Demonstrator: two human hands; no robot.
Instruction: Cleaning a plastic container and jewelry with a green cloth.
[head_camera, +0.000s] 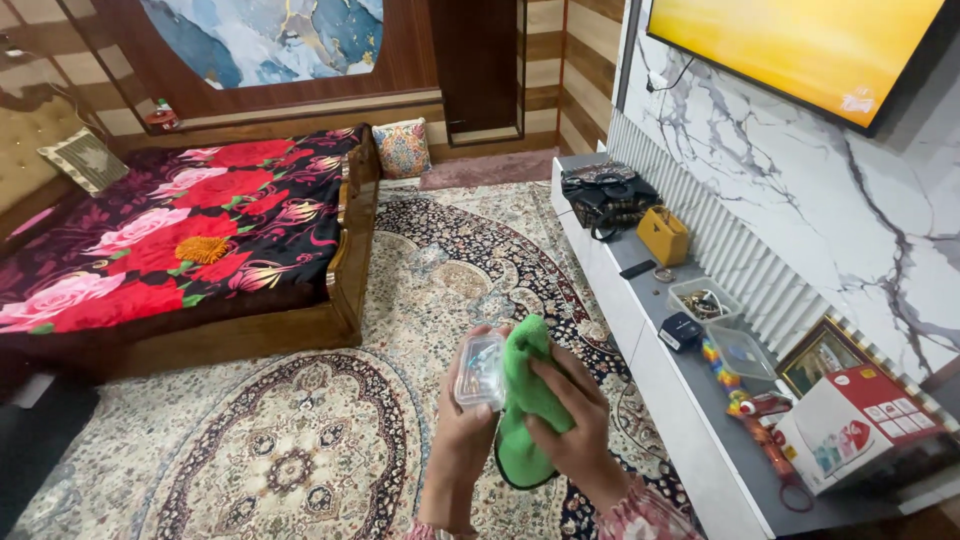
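Fingers of our left hand clasp a small clear plastic box, held upright in front of us above the patterned carpet. Our right hand grips a green cloth and presses it against the box's side. To our right runs a white console carrying clear containers, a yellow handbag and a white carton. A bed with a floral cover stands to our left.
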